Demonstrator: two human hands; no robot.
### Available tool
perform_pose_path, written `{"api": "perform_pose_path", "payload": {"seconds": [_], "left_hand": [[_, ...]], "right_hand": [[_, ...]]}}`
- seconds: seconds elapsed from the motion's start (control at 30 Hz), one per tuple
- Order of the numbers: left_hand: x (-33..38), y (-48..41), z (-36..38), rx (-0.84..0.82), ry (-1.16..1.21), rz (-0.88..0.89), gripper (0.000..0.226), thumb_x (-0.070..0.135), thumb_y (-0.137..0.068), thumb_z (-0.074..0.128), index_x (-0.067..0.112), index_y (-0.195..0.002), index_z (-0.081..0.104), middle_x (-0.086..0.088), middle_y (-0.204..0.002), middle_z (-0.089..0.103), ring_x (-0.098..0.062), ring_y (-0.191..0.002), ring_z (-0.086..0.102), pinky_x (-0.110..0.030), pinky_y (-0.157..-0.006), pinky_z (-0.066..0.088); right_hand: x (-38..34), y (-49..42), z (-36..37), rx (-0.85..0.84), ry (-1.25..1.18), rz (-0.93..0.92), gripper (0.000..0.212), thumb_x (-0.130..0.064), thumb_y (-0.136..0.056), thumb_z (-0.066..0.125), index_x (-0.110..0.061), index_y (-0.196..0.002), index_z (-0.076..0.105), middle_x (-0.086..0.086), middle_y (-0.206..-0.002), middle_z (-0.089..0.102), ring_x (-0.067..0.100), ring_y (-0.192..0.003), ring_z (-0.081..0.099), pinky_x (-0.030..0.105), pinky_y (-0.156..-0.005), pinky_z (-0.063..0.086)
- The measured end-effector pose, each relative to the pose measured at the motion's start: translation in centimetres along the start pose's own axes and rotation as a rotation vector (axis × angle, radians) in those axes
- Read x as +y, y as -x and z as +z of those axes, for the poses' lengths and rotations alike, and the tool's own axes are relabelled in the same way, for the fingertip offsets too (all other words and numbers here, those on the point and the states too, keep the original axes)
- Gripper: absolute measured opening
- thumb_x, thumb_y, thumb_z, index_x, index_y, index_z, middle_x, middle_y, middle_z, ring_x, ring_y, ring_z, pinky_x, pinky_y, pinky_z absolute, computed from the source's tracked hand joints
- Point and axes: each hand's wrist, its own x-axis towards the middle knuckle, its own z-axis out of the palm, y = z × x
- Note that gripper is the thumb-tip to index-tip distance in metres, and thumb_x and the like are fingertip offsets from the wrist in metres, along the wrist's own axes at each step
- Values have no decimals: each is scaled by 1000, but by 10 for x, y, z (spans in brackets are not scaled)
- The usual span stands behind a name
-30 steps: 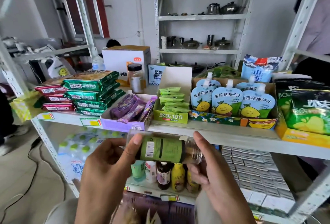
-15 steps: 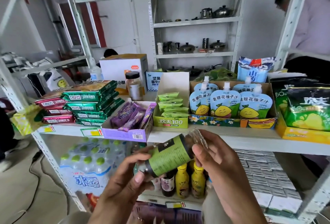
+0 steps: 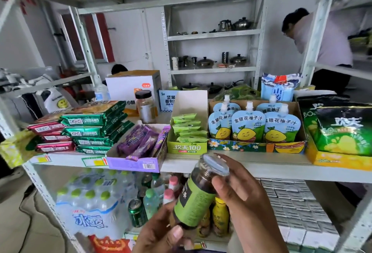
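I hold a jar [image 3: 196, 198] with both hands, close in front of me. It has a green label and something dark inside. The jar is tilted: its dark end is low on the left and its clear round end points up to the right, just below the shelf [image 3: 281, 170] edge.

My left hand [image 3: 161, 232] grips the low end. The thumb presses on it and the other fingers curl under, mostly hidden. My right hand [image 3: 247, 198] grips the upper part. The thumb lies flat on the side and the fingers curl round the back, up near the clear end.

Behind the jar, on the low shelf, stand yellow bottles [image 3: 220, 214], a green can [image 3: 137, 212] and a big water pack [image 3: 90, 208]. Small white boxes [image 3: 291, 202] are stacked to the right.

On the shelf above sit a purple box [image 3: 136, 164] of snack bars, a green box [image 3: 189, 148] of little packets, and juice pouches [image 3: 248, 125] with smiling lemons. Green packs [image 3: 94, 127] and red packs [image 3: 52, 136] are piled on the left. Green bags [image 3: 342, 136] are on the right.

Behind those stands another jar [image 3: 145, 107] with a black lid, next to a white box [image 3: 130, 87].

Far back, pots [image 3: 205, 63] sit on a rack. A person [image 3: 326, 39] bends over on the right.
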Motion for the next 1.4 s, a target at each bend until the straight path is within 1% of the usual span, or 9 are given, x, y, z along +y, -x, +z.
{"api": "perform_pose_path", "payload": {"seconds": [0.2, 0.33, 0.43, 0.57, 0.67, 0.9, 1.13, 1.3, 1.4], "left_hand": [[14, 4, 7, 254, -76, 293, 80, 30, -34, 107, 18, -107, 77, -18, -115, 75, -23, -99, 74, -30, -82, 60], [28, 7, 11, 368, 4, 427, 78, 20, -38, 106, 17, -110, 77, -19, -126, 71, -31, -115, 70, -39, -92, 60], [46, 12, 21, 402, 18, 382, 74, 16, -52, 102, 25, -120, 75, -10, -126, 73, -24, -106, 73, -32, -81, 61], [69, 13, 28, 436, -208, 303, 51, 53, -82, 80, 39, -129, 69, -5, -110, 73, -25, -73, 63, -28, -58, 50], [77, 15, 27, 447, -350, 268, 47, 59, -82, 71, 46, -126, 67, -3, -95, 74, -20, -69, 63, -25, -67, 53], [75, 23, 26, 236, -177, 379, 41, -5, -85, 71, 20, -117, 65, -8, -139, 63, -26, -125, 63, -30, -98, 54], [42, 31, 10, 164, -96, 252, 41, -14, -76, 72, 6, -106, 53, -8, -130, 67, -25, -111, 68, -31, -89, 56], [-18, 44, 4, 208, -100, 43, 41, -11, -71, 78, 2, -91, 45, -13, -88, 63, -18, -81, 65, -29, -69, 57], [-62, 41, -4, 219, -125, -50, 39, -21, -76, 73, 2, -91, 45, -4, -103, 73, -19, -95, 69, -32, -82, 57]], "right_hand": [[4, 0, -8, 96, 166, -2, 65, -76, -63, 73, -50, -122, 70, -20, -112, 74, -5, -98, 67, 26, -85, 49], [7, -2, -10, 98, 147, 34, 52, -70, -73, 67, -44, -117, 75, -3, -72, 65, 8, -61, 54, 21, -63, 43], [13, -3, -14, 107, 81, 48, 61, -71, -69, 72, -35, -118, 76, 20, -86, 66, 18, -68, 58, 37, -74, 48], [19, -1, -18, 105, 120, 24, 47, -56, -86, 72, -46, -131, 67, -7, -121, 74, 13, -95, 70, 50, -105, 51], [17, 2, -21, 41, 130, 28, 43, -38, -96, 69, -50, -137, 61, -10, -119, 72, 11, -96, 70, 51, -114, 42], [19, 1, -25, 106, -162, 33, 51, -39, -83, 83, -23, -130, 72, 9, -126, 71, 25, -109, 65, 33, -83, 59], [23, 4, -22, 77, -86, -1, 56, -53, -63, 92, -18, -105, 79, 7, -105, 78, 18, -90, 72, 26, -71, 56], [55, 12, -14, -2, 99, 21, 30, -22, -76, 88, -18, -105, 78, 1, -107, 80, 13, -100, 72, 24, -82, 54], [90, 12, -15, -27, 208, 83, 30, -26, -80, 86, -22, -108, 76, -3, -110, 79, 12, -107, 71, 25, -87, 54]]}}
